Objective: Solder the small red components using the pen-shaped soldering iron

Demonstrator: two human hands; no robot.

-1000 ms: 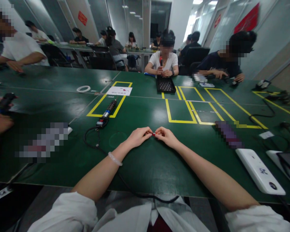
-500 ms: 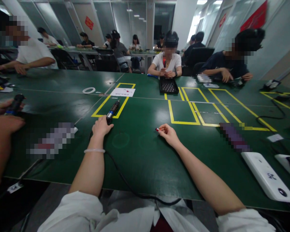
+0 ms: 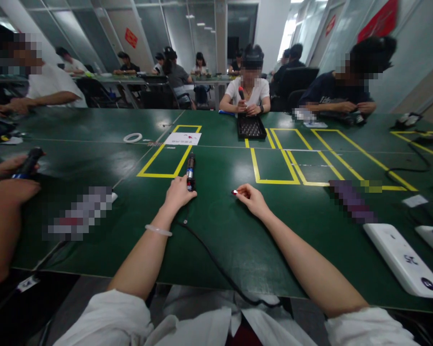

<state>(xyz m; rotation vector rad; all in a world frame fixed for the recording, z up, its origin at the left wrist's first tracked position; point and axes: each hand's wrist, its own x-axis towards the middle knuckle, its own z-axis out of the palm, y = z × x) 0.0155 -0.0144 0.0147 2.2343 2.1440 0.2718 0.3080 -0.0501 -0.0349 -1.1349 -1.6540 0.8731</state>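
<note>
My left hand (image 3: 178,194) is closed round the rear end of a black and blue electric screwdriver (image 3: 191,164), whose tip points away from me. A black cord (image 3: 209,247) runs from that side across the table toward my lap. My right hand (image 3: 252,200) pinches a small red piece (image 3: 234,192) with a bright, silvery spot, just above the green table. What exactly the piece is, I cannot make out. A gap of bare tabletop separates the two hands.
Yellow tape outlines (image 3: 277,181) mark the table (image 3: 216,269). A paper sheet (image 3: 183,139) with small red bits and a white ring (image 3: 132,138) lie beyond my left hand. A power bank (image 3: 406,259) is at right. Opposite, a person works over a black tray (image 3: 251,127).
My left hand has left the red piece, reached left to the screwdriver, and swung it rightward toward the middle. My right hand has kept its pinch on the red piece.
</note>
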